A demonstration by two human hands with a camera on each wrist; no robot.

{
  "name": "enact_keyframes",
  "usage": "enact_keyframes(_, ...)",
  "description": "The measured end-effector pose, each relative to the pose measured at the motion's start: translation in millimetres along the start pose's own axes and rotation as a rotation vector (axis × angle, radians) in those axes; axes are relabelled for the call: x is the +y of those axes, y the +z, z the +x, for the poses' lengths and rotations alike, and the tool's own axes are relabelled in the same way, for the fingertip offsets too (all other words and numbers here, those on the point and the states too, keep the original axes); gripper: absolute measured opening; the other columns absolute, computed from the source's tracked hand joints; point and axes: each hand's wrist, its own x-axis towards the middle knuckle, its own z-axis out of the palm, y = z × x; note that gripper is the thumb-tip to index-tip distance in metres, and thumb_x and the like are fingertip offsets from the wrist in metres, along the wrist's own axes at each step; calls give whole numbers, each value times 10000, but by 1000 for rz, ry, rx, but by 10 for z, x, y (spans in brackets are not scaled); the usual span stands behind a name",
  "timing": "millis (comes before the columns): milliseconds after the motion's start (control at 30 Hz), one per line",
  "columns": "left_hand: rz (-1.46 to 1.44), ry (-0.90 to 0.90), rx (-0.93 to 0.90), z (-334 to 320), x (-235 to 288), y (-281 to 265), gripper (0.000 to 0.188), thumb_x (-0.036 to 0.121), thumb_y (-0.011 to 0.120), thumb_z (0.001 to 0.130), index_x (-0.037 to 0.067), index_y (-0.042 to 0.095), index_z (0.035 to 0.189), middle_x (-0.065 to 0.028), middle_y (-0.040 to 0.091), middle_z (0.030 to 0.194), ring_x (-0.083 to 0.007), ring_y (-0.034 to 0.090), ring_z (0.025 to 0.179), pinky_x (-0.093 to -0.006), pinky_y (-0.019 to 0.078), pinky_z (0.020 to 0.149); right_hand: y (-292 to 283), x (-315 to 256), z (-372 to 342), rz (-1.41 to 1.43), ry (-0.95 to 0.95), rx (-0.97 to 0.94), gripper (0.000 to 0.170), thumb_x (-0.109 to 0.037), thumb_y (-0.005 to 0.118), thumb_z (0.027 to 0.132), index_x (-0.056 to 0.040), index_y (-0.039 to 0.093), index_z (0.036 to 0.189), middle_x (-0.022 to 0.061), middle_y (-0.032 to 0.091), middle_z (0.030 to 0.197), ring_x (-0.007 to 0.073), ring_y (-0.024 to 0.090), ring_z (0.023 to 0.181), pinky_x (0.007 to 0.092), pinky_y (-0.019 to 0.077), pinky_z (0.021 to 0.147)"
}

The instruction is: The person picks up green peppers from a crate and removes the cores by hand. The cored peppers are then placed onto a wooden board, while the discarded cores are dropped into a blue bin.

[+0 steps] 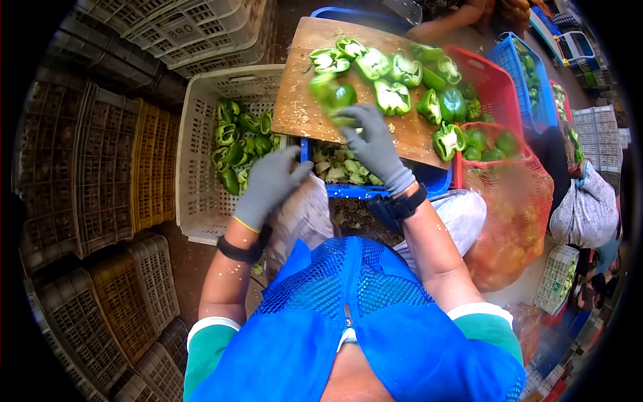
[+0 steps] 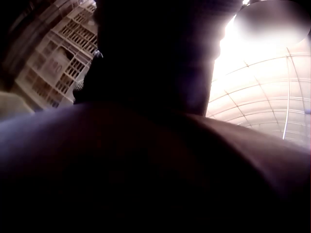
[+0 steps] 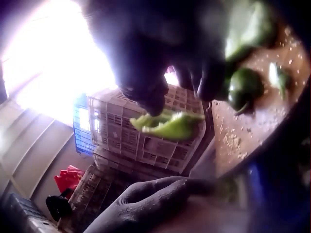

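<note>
My right hand [image 1: 375, 137], in a grey glove, reaches over the near edge of a wooden cutting board [image 1: 295, 100]. A cut green bell pepper piece [image 3: 175, 127] is pinched at its fingertips in the right wrist view. Just beyond, another green pepper [image 1: 344, 95] lies on the board, with several halved bell peppers [image 1: 392, 97] showing pale insides. My left hand [image 1: 264, 184], also gloved, hovers by the right rim of a white plastic crate [image 1: 194, 154], its fingers loosely extended and holding nothing. Cut pepper pieces [image 1: 231, 151] lie in that crate. The left wrist view is mostly dark.
Beneath the board stands a blue crate [image 1: 362, 192] with pepper cores and scraps [image 1: 341, 164]. To the right are a red crate [image 1: 479, 63] and a red mesh sack [image 1: 509, 221] of peppers. Stacked crates [image 1: 53, 154] line the left. Another person's arm [image 1: 445, 25] shows across the board.
</note>
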Motion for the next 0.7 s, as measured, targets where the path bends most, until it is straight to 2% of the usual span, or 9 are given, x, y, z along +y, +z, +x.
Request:
enact_keyframes(67,104,30,43,16,-1,102,419,406,609,832,79,633,1093,-139,658,1020,-316,629,924,-391,497,796,56,-35,176,75,-100,-138,402,-206,662,799,-126,554,1178,170,509,1127,339,532,1033,413,466,887)
enact_keyframes(167,10,-6,63,-3,45,64,390,374,617,831,64,644,1066,-147,664,1001,-314,638,900,-385,503,783,262,246,479,-574,51,-142,552,-236,693,747,-161,503,1259,187,508,1167,343,509,1087,420,454,917)
enact_keyframes(267,-116,50,129,35,-43,116,379,368,612,817,76,653,1057,-146,669,918,-314,643,831,-396,509,738,463,677,612,-667,34,-214,593,-253,702,722,-153,490,1267,182,527,1138,337,488,1125,423,454,919)
enact_keyframes(367,-319,95,199,76,-130,165,327,298,626,817,83,657,1062,-131,674,897,-290,654,798,-364,514,713,368,721,637,-389,61,-246,578,-212,656,743,-142,464,1284,182,541,1109,360,526,1061,455,457,912)
enact_keyframes(400,-385,91,218,94,-96,140,313,277,627,820,78,657,1059,-130,672,896,-283,656,797,-354,513,711,292,587,595,-129,185,-291,569,-133,585,769,-132,417,1313,151,549,1103,335,577,973,446,484,897)
enact_keyframes(500,-573,175,256,186,116,152,301,177,635,839,35,616,1104,-103,651,945,-219,644,796,-304,506,703,98,205,237,1405,577,-463,603,-48,520,769,-112,369,1349,127,545,1156,302,606,945,402,500,908)
enact_keyframes(567,-679,255,249,204,362,145,324,125,640,867,-11,578,1154,-55,632,971,-113,617,799,-250,498,719,6,86,-29,1614,543,-633,670,-14,506,767,-113,313,1402,121,515,1235,266,589,1031,405,505,919)
enact_keyframes(633,-471,250,139,113,561,67,319,94,665,846,-27,556,1121,-68,579,996,-134,580,846,-267,495,757,-149,-171,-266,1685,597,-622,686,-72,555,841,-104,240,1449,139,475,1293,264,544,1134,440,498,925)
enact_keyframes(700,-660,402,83,145,478,266,333,103,685,826,-10,567,1116,-70,579,1015,-124,563,892,-268,479,771,-295,-312,-392,1839,571,-622,663,-178,585,889,-90,235,1446,122,475,1299,246,541,1141,434,482,949)
